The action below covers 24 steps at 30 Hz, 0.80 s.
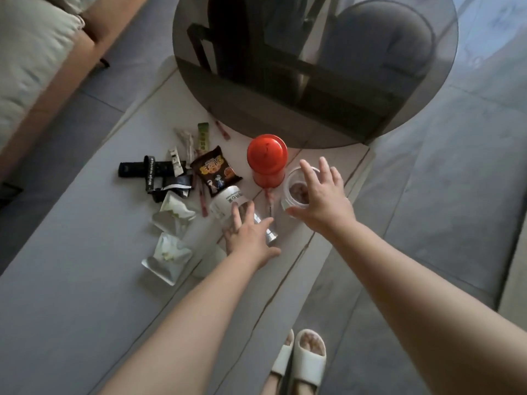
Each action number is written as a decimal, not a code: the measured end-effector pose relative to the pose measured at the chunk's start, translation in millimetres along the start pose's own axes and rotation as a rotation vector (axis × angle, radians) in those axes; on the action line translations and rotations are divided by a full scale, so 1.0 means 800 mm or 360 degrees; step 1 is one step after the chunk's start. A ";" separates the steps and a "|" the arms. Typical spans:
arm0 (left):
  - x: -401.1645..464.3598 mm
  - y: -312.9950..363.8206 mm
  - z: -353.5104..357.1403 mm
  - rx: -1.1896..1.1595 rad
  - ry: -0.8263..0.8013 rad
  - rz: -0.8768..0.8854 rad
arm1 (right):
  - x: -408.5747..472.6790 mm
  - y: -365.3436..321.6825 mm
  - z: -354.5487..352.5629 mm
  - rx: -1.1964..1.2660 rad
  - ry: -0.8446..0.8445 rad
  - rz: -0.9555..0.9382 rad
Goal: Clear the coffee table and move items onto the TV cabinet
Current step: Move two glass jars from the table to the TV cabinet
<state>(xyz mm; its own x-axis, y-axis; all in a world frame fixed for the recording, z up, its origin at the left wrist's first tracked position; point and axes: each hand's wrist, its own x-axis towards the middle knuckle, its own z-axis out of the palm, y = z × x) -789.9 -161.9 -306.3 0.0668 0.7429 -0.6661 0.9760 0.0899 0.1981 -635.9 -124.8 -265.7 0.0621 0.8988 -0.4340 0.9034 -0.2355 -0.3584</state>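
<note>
A: The room is dim and cool, everything greyish, with no hard shadows on the coffee table (85,252).

B: Daylight shows at the upper right, a pale wash over the floor (496,52). The round smoked-glass top (313,67) mirrors dark furniture shapes.

A: Straight lines bow toward the edges, a wide-angle bend.

B: Sharpness is soft all over; the left hand (248,238) and right hand (322,195) are slightly smeared, and packet print is barely legible.

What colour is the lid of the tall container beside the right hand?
Red-orange lid, seen in the head view.
</note>
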 end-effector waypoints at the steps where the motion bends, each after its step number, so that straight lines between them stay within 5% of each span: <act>1: 0.004 0.000 0.002 0.0041 -0.0021 -0.0008 | 0.002 0.001 0.003 0.0027 -0.0012 -0.0017; 11: 0.024 0.000 -0.001 0.0190 0.0120 0.0090 | -0.004 0.010 0.012 0.0185 0.0125 -0.0091; 18: 0.015 -0.018 -0.050 -0.0819 0.0377 0.0028 | -0.045 0.020 0.010 0.0239 0.0025 0.0012; 24: -0.019 -0.033 -0.058 -0.1620 -0.0015 -0.0220 | -0.076 0.010 0.009 0.0451 -0.0052 0.0031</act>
<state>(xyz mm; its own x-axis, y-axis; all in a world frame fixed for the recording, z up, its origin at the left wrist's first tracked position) -826.1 -145.0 -268.1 -0.0272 0.6784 -0.7342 0.3372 0.6976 0.6322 -635.7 -184.3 -247.9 0.0603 0.8819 -0.4676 0.7475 -0.3504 -0.5644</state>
